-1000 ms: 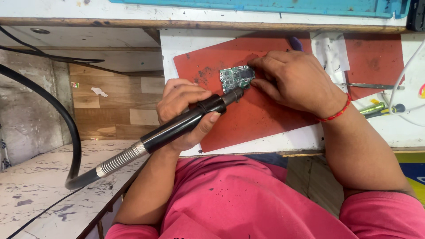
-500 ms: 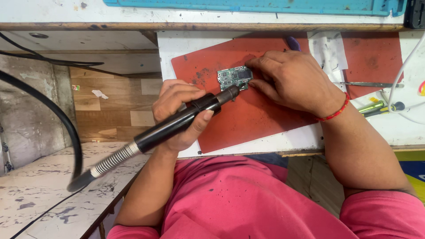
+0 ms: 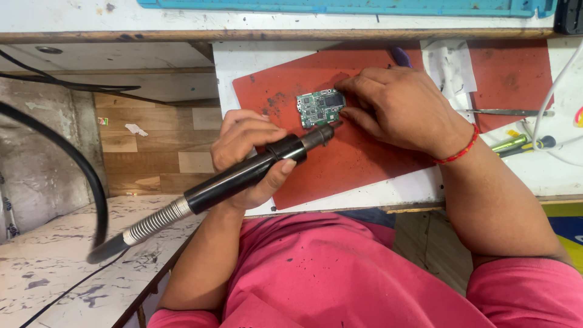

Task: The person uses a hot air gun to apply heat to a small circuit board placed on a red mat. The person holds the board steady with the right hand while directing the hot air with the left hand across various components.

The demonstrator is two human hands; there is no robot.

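Note:
My left hand [image 3: 246, 155] grips a black hot-air wand [image 3: 243, 176] with a metal spring collar and a thick black hose trailing left. Its nozzle tip points at the lower right edge of a small green circuit board [image 3: 320, 107]. The board lies flat on a red work mat [image 3: 352, 164]. My right hand [image 3: 404, 109] rests on the mat, fingertips pinching the board's right side and holding it down. A red thread bracelet circles that wrist.
Tweezers [image 3: 507, 112] lie on the mat to the right, beside green-handled tools [image 3: 516, 143] and white cables. A white paper scrap [image 3: 449, 67] sits at the back. A blue strip [image 3: 340, 7] runs along the far edge. A marbled side surface [image 3: 54, 261] lies lower left.
The wand's nozzle has dropped slightly, from over the board's middle to its lower right edge. My right hand keeps its hold on the board.

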